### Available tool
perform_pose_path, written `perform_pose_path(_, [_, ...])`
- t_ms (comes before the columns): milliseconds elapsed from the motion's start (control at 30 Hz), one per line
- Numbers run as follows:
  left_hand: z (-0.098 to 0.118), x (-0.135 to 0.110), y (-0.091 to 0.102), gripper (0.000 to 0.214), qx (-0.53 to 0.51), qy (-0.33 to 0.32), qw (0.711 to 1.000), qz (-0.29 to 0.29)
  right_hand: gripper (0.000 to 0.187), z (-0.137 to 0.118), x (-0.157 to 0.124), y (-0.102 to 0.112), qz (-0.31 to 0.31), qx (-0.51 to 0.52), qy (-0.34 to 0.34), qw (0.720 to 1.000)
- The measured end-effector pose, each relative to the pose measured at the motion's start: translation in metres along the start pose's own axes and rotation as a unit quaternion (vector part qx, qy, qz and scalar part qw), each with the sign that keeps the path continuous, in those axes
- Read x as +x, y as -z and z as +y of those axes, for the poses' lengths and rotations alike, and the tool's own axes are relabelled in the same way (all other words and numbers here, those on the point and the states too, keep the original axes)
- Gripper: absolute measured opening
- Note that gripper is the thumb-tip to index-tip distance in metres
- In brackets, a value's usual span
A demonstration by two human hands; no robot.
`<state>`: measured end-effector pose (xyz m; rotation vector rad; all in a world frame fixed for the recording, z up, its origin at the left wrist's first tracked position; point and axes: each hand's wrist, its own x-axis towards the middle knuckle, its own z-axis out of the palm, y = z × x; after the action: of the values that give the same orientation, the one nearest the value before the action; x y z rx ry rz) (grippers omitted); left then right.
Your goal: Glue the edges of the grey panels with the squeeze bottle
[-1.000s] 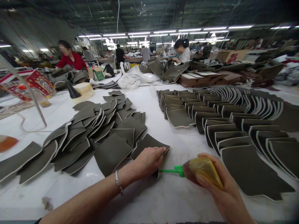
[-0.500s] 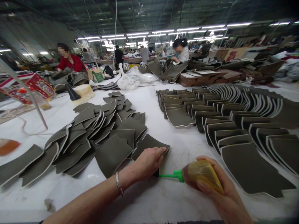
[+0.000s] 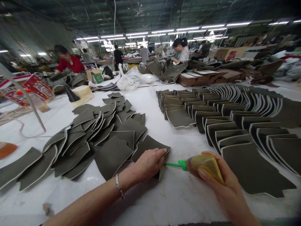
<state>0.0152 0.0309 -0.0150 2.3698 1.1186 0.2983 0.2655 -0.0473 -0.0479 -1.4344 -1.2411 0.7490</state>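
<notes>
Panel (image 3: 150, 142) is on the table (image 3: 181, 202) by the loose pile (image 3: 113, 151); left hand (image 3: 148, 163) bends palm-down over it, thumb hidden so can't tell if it's pinching; right hand (image 3: 227, 185) wraps the bottle (image 3: 205, 164), nozzle (image 3: 175, 164) pointing left

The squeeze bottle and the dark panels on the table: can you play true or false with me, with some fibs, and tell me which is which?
1. The right hand holds the squeeze bottle. True.
2. The nozzle is red. False: the nozzle is green.
3. The left hand is on a dark olive panel. True.
4. The bracelet is on the right wrist. False: the bracelet is on the left wrist.
5. The tabletop is white. True.
6. The panels at the picture's right make one single stack. False: they overlap in several rows.
</notes>
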Motion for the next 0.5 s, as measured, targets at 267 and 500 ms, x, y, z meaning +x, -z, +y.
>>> perform_pose_path(267, [-0.0028,0.0008,-0.0023,0.04,-0.011,0.0,1.0,0.006,0.05,0.0062,0.0,0.006,-0.053,0.006,-0.003,0.999])
perform_pose_path(500, [-0.0076,0.0017,-0.0036,0.04,-0.047,-0.009,0.999,0.014,0.05,0.0048,0.0017,0.0082,-0.019,-0.013,0.006,1.0])
